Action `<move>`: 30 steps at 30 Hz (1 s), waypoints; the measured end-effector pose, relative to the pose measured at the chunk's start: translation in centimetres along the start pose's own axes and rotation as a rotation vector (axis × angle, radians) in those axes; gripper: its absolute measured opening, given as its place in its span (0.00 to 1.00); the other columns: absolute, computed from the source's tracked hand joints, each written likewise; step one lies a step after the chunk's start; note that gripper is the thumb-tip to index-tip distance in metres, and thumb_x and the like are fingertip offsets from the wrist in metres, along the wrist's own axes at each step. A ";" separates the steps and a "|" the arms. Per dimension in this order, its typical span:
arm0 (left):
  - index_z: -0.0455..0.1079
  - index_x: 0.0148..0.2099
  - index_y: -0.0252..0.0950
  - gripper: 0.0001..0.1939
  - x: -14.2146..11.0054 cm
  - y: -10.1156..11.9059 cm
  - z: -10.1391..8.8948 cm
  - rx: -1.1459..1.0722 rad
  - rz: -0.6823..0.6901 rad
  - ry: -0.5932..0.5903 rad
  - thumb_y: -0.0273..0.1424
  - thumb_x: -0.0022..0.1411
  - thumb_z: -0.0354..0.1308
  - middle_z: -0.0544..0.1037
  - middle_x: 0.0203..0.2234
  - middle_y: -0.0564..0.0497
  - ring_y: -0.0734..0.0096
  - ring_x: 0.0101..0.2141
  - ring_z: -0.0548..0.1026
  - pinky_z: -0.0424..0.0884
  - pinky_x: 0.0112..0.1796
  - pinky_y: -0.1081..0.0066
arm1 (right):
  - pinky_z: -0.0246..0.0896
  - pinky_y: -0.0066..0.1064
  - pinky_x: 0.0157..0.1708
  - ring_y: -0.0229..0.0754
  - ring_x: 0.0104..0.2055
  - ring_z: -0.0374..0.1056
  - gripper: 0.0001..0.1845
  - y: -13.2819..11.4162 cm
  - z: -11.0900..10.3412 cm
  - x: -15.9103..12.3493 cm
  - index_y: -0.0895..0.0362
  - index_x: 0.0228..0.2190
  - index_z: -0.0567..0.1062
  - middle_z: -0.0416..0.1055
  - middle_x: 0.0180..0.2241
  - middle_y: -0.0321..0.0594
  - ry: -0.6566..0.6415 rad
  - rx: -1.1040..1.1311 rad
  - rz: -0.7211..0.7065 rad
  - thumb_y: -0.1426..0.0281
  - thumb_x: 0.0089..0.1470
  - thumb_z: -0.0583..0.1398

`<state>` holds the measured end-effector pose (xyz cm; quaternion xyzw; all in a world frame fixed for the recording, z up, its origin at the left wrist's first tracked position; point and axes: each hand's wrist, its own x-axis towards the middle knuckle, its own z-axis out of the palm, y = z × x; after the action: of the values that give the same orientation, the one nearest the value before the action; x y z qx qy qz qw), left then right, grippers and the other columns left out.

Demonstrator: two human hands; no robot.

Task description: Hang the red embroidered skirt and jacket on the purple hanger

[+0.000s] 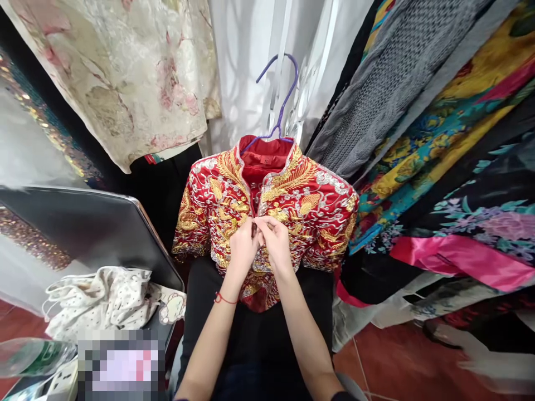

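Red short-sleeved jacket with gold and silver embroidery [309, 223]: spread over a black-clad lap [254, 345], purple hooked hanger [288, 100] set in its collar.
Left hand [243, 240]: pinched closed on the jacket's front opening.
Right hand [276, 236]: pinched there too, fingertips touching the other's; exact hold hidden.
Jacket's left: crumpled white dotted cloth [104, 301].
Jacket's right: grey knitted garment [376, 94].

Before you, the red jacket [309, 211], embroidered in gold and silver, lies collar-up on your lap, its neck open.
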<state>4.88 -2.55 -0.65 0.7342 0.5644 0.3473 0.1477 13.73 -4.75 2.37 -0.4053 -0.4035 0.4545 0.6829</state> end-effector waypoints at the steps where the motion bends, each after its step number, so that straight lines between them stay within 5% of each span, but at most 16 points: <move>1: 0.71 0.49 0.36 0.12 -0.3 -0.1 0.1 -0.012 0.008 0.003 0.31 0.69 0.49 0.80 0.36 0.44 0.61 0.34 0.79 0.65 0.33 0.70 | 0.47 0.24 0.15 0.27 0.15 0.53 0.15 -0.4 0.4 0.3 0.57 0.26 0.75 0.64 0.18 0.28 0.014 0.017 -0.013 0.59 0.48 0.67; 8: 0.71 0.51 0.37 0.15 -0.4 0.7 -0.3 -0.106 0.061 0.024 0.35 0.71 0.48 0.80 0.33 0.46 0.64 0.32 0.78 0.66 0.32 0.71 | 0.48 0.23 0.11 0.26 0.13 0.56 0.14 -3.7 4.0 3.2 0.55 0.28 0.73 0.69 0.24 0.30 0.161 0.019 -0.237 0.58 0.53 0.64; 13: 0.69 0.48 0.38 0.09 1.6 -0.3 -2.5 -0.148 0.140 -0.045 0.33 0.67 0.54 0.78 0.33 0.48 0.64 0.33 0.78 0.69 0.34 0.70 | 0.55 0.24 0.15 0.29 0.14 0.61 0.15 -3.0 3.3 3.7 0.55 0.30 0.72 0.73 0.26 0.33 0.147 -0.213 -0.271 0.55 0.57 0.60; 17: 0.64 0.50 0.38 0.14 4.2 -1.2 -5.7 -0.303 0.197 0.265 0.35 0.64 0.59 0.76 0.38 0.48 0.68 0.37 0.76 0.71 0.35 0.71 | 0.58 0.26 0.21 0.34 0.18 0.65 0.16 -2.7 2.0 5.0 0.55 0.29 0.74 0.73 0.21 0.33 0.144 -0.585 -0.244 0.57 0.60 0.57; 22: 0.64 0.52 0.37 0.18 7.9 -1.7 -10.1 -0.061 0.251 0.634 0.36 0.63 0.61 0.72 0.46 0.43 0.61 0.47 0.72 0.69 0.48 0.62 | 0.58 0.30 0.30 0.40 0.26 0.71 0.14 -4.5 1.4 6.0 0.54 0.24 0.77 0.75 0.21 0.35 0.185 -1.020 -0.271 0.62 0.57 0.61; 27: 0.65 0.54 0.38 0.20 10.1 -2.5 -11.9 0.068 0.297 0.556 0.40 0.64 0.60 0.73 0.51 0.42 0.57 0.53 0.68 0.61 0.55 0.59 | 0.58 0.31 0.32 0.40 0.28 0.72 0.20 -7.0 1.0 5.0 0.54 0.27 0.78 0.76 0.23 0.35 0.133 -1.022 -0.328 0.50 0.54 0.62; 30: 0.66 0.54 0.41 0.18 10.5 -2.9 -11.9 0.083 0.284 0.499 0.41 0.66 0.56 0.75 0.51 0.45 0.58 0.52 0.70 0.58 0.55 0.58 | 0.56 0.32 0.31 0.42 0.29 0.72 0.19 -7.3 0.9 5.4 0.54 0.25 0.78 0.77 0.23 0.37 0.195 -1.114 -0.283 0.53 0.57 0.61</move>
<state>-4.00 6.05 9.74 0.7031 0.4886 0.5110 -0.0761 16.41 -1.39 10.39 -0.6856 -0.5671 0.0384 0.4548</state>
